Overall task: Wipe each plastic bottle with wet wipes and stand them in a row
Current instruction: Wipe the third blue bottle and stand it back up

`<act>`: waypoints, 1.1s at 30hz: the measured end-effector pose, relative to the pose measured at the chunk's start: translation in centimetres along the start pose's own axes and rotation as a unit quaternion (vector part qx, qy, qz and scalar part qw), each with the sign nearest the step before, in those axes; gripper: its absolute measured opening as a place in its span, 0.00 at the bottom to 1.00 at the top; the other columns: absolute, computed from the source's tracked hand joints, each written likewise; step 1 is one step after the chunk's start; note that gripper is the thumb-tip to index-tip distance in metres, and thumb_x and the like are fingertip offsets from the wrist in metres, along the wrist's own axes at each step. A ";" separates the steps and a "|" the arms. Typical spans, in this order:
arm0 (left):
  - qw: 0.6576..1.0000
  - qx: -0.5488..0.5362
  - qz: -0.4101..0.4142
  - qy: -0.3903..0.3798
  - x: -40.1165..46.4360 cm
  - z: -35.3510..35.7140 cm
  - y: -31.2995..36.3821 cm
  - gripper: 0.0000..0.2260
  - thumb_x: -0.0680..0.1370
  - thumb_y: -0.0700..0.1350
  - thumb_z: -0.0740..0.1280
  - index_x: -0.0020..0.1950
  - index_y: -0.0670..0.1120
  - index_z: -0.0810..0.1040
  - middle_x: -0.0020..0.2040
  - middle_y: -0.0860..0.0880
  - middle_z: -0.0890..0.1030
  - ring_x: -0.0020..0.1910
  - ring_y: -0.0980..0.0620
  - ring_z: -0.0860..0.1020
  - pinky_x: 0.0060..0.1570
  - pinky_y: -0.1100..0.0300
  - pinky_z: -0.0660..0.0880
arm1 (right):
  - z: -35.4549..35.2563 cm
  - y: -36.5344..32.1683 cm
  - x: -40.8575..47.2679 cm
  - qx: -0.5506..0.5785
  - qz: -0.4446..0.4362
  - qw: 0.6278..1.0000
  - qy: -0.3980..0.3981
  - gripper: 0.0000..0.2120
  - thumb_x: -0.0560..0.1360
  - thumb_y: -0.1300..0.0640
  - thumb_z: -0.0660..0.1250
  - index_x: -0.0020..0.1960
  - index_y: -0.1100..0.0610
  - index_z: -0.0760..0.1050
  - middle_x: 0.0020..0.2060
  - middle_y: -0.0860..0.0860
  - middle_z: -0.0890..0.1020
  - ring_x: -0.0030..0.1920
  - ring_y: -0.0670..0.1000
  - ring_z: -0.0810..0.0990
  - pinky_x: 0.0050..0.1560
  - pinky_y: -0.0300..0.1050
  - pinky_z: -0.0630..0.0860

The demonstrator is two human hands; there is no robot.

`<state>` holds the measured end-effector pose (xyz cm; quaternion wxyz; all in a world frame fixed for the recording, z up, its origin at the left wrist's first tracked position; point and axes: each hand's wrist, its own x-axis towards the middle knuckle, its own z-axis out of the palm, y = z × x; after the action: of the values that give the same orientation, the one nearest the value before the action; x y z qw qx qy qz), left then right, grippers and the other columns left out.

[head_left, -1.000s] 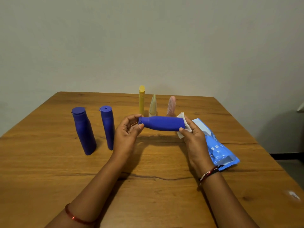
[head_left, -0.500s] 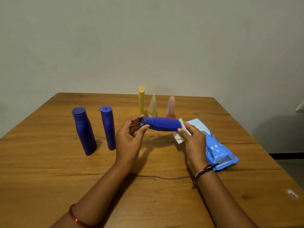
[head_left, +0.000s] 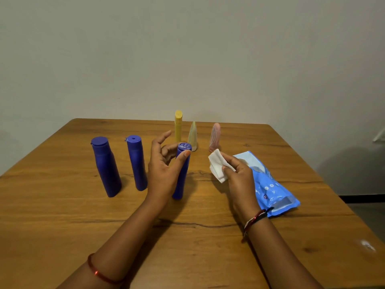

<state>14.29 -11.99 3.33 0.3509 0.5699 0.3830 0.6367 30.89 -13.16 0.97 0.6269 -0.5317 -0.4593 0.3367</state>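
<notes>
— Standing the third blue bottle (head_left: 181,174) beside two upright blue bottles (head_left: 105,166) on the counter (head_left: 62,205)?
— Yes. The left hand (head_left: 164,170) pinches it near the cap; the right hand (head_left: 239,176) grips the wet wipe (head_left: 216,163). Next, I judge: let go cleanly, then fetch the yellow bottle (head_left: 178,127) behind.

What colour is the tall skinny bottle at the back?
Yellow: the tall bottle shows best in the head view.

Wooden desk (head_left: 62,215) with bottles and wipes

Three blue bottles (head_left: 106,167) stand upright in front; yellow (head_left: 178,126), clear (head_left: 192,136), pink (head_left: 215,137) behind; wipes pack (head_left: 275,190) right.
</notes>
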 end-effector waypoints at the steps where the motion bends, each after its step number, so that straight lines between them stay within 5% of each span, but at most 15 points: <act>1: 1.000 -0.002 -0.004 -0.007 -0.1 0.0 -0.1 0.26 0.70 0.51 0.70 0.66 0.58 0.66 0.49 0.56 0.83 0.54 0.56 0.81 0.60 0.49 0.76 | 0.1 -0.3 0.0 -0.010 -0.018 1.000 -0.008 0.21 0.75 0.69 0.60 0.58 0.47 0.78 0.53 0.43 0.81 0.57 0.46 0.78 0.54 0.40 0.77; 6: 0.999 -0.029 -0.003 -0.029 -0.1 -0.5 -0.3 0.27 0.69 0.48 0.71 0.66 0.57 0.66 0.49 0.53 0.84 0.55 0.52 0.80 0.63 0.47 0.73 | 1.5 -4.2 0.4 -0.088 -0.188 0.977 -0.058 0.22 0.74 0.72 0.60 0.57 0.49 0.79 0.51 0.43 0.82 0.48 0.37 0.79 0.51 0.36 0.75; 8: 0.999 -0.033 0.002 -0.040 0.0 -0.7 -0.4 0.29 0.68 0.47 0.72 0.67 0.56 0.65 0.49 0.50 0.83 0.55 0.51 0.80 0.63 0.47 0.73 | 2.2 -5.5 0.9 -0.130 -0.276 0.947 -0.096 0.21 0.73 0.71 0.58 0.58 0.54 0.80 0.51 0.46 0.83 0.47 0.39 0.80 0.65 0.51 0.70; 10: 0.998 -0.032 0.006 -0.045 0.0 -0.8 -0.4 0.31 0.68 0.47 0.73 0.68 0.52 0.65 0.48 0.48 0.83 0.54 0.50 0.81 0.61 0.51 0.75 | 2.8 -6.2 1.2 -0.210 -0.331 0.910 -0.134 0.21 0.72 0.66 0.55 0.59 0.54 0.79 0.55 0.48 0.82 0.57 0.45 0.79 0.72 0.64 0.54; 14: 0.998 -0.045 0.010 -0.050 -0.1 -1.0 -0.4 0.31 0.67 0.45 0.73 0.68 0.52 0.65 0.50 0.46 0.82 0.54 0.49 0.81 0.58 0.53 0.76 | 3.3 -6.7 0.4 -0.271 -0.331 0.874 -0.232 0.22 0.71 0.64 0.55 0.61 0.58 0.78 0.60 0.54 0.80 0.65 0.53 0.74 0.70 0.34 0.57; 16: 0.997 -0.049 0.008 -0.054 0.0 -1.0 -0.3 0.30 0.68 0.44 0.73 0.67 0.52 0.65 0.50 0.46 0.82 0.54 0.49 0.81 0.58 0.53 0.76 | 3.3 -6.2 0.0 -0.290 -0.328 0.862 -0.255 0.23 0.71 0.60 0.53 0.63 0.57 0.76 0.62 0.53 0.78 0.66 0.52 0.73 0.67 0.45 0.69; 19: 0.997 -0.035 0.014 -0.064 0.0 -0.9 -0.3 0.29 0.68 0.44 0.72 0.66 0.51 0.64 0.49 0.46 0.82 0.54 0.50 0.81 0.56 0.56 0.77 | 2.9 -5.9 0.1 -0.302 -0.347 0.854 -0.243 0.24 0.70 0.64 0.55 0.63 0.57 0.76 0.62 0.54 0.78 0.66 0.52 0.73 0.64 0.53 0.73; 29: 0.997 -0.043 -0.013 -0.065 -0.1 -0.4 -0.6 0.26 0.69 0.46 0.74 0.62 0.52 0.65 0.50 0.45 0.83 0.53 0.46 0.81 0.59 0.47 0.76 | 1.2 -5.4 0.3 -0.282 -0.366 0.859 -0.221 0.29 0.66 0.74 0.54 0.62 0.59 0.77 0.61 0.52 0.78 0.66 0.44 0.71 0.67 0.38 0.67; 33: 0.997 -0.037 -0.015 -0.060 -0.1 -0.6 -0.5 0.26 0.67 0.46 0.73 0.61 0.53 0.65 0.50 0.51 0.83 0.53 0.50 0.81 0.58 0.51 0.76 | 0.3 -5.7 0.4 -0.293 -0.376 0.854 -0.208 0.27 0.66 0.73 0.56 0.59 0.58 0.79 0.58 0.52 0.80 0.63 0.46 0.75 0.64 0.42 0.72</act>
<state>13.73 -11.89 2.78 0.4033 0.5881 0.3459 0.6098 30.38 -13.87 6.58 0.4105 -0.3952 -0.8213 0.0277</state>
